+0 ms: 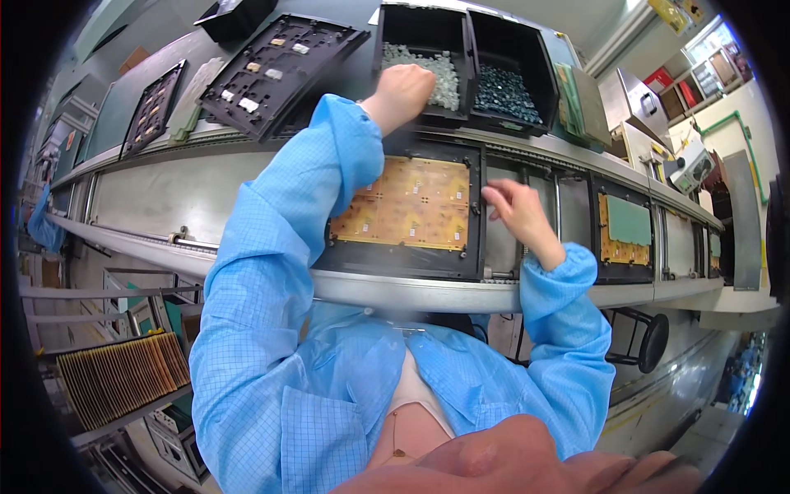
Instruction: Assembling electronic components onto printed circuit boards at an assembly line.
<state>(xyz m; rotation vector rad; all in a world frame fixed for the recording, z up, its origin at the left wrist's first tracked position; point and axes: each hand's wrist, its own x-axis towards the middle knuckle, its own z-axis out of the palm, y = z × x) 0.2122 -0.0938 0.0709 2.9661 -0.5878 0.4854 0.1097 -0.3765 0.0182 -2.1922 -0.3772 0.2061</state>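
My left hand is closed at the front edge of a black bin full of small clear, whitish parts. Its fingertips are hidden, so what they hold, if anything, does not show. In front of me a tan circuit board panel lies in a black carrier frame on the conveyor; my left sleeve covers its upper left corner. Just off the carrier's right edge hovers my right hand, loosely bent, thumb and forefinger apart, with nothing visible between them.
A second black bin holds dark blue parts. Left of the bins leans a black tray with small white and tan pieces. Green boards stand at right. Another carrier with a green sheet sits farther along the metal rail.
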